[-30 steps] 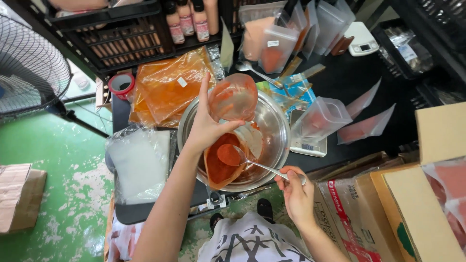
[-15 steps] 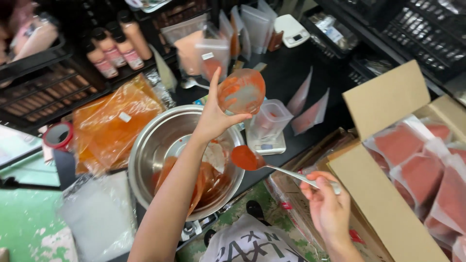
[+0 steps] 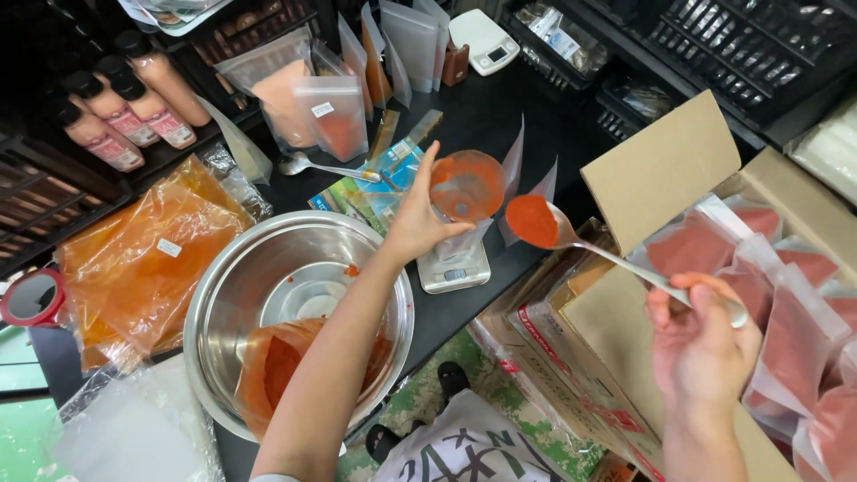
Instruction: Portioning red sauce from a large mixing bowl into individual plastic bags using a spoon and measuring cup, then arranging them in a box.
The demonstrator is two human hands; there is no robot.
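One heaped red spoon (image 3: 571, 234) beside orange-smeared clear pouch (image 3: 467, 186).

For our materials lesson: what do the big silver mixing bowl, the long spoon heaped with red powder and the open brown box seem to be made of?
Big silver mixing bowl: likely stainless steel, shiny, showing reflections. Long spoon heaped with red powder, held in the right hand: polished metal, by its glint. Open brown box: matte corrugated cardboard, probably, with folded flaps.

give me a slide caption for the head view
Left hand holds a clear pouch over a small scale; right hand brings a spoon of red powder.
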